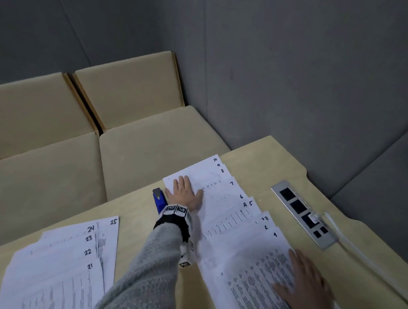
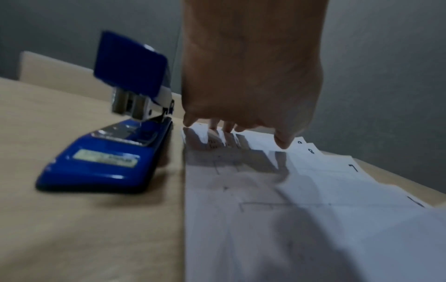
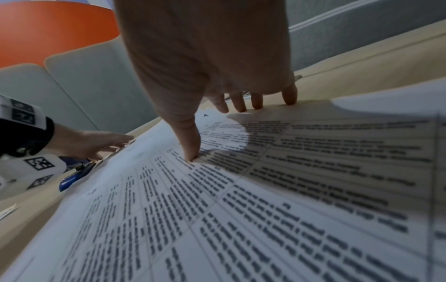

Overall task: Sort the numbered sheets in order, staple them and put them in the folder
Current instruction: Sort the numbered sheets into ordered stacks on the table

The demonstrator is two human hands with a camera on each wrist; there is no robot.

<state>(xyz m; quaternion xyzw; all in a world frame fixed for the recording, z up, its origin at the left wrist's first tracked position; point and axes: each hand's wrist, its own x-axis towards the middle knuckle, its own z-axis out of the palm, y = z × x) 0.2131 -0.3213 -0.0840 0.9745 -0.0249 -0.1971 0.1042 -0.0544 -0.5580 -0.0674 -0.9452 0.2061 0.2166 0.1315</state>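
Observation:
A fanned run of white sheets [image 1: 227, 214] numbered 1 to 10 slants across the beige table. My left hand [image 1: 183, 193] lies flat with straight fingers on the far sheets, fingertips [image 2: 213, 128] down on the paper [image 2: 289, 219]. My right hand [image 1: 304, 283] presses flat on the near printed sheet; its thumb [image 3: 190, 150] and fingers touch the text page [image 3: 265, 209]. A blue stapler [image 1: 158, 200] stands just left of my left hand, also the stapler [image 2: 113, 145] in the left wrist view. A second fan [image 1: 62, 263] numbered 21 to 25 lies at the left.
A metal socket strip [image 1: 303, 217] with a white plug and cable is set into the table [image 1: 281, 155] at the right. Beige bench cushions [image 1: 57, 162] lie beyond the table's far edge. Grey walls close the corner. An orange panel [image 3: 48, 28] shows in the right wrist view.

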